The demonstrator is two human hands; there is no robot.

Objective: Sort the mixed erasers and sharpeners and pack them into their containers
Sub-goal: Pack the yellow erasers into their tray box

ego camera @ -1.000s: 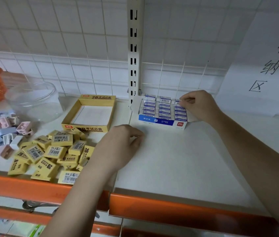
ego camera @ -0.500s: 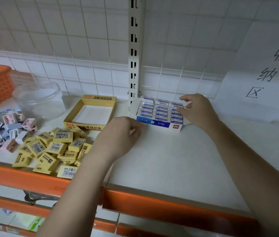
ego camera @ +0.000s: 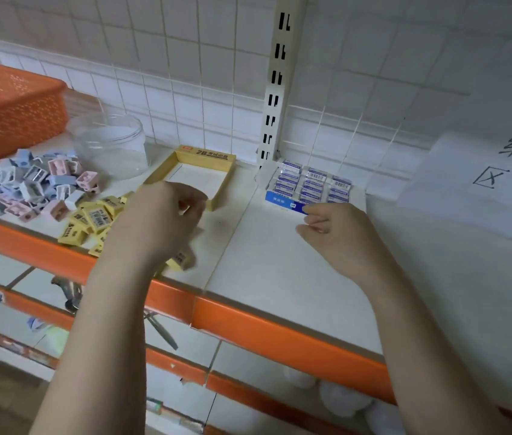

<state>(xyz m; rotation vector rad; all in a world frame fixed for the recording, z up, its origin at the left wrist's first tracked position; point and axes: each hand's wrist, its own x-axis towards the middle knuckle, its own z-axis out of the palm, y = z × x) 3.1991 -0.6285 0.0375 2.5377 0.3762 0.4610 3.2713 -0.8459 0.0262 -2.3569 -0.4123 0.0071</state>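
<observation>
l hand (ego camera: 160, 221) loosely curled over yellow erasers (ego camera: 91, 219), holding nothing, r hand (ego camera: 339, 233) relaxed, empty, by blue eraser box (ego camera: 283, 200)

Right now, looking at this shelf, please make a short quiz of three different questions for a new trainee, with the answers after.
1. True or false: the yellow box already holds yellow erasers.
2. Which container is full of erasers? A. the clear jar B. the blue box C. the orange basket
3. Fill the gap: the loose sharpeners lie in front of the orange ____.

Key
1. False: its white bottom shows bare.
2. B: rows of white and blue erasers fill it.
3. basket.
</observation>
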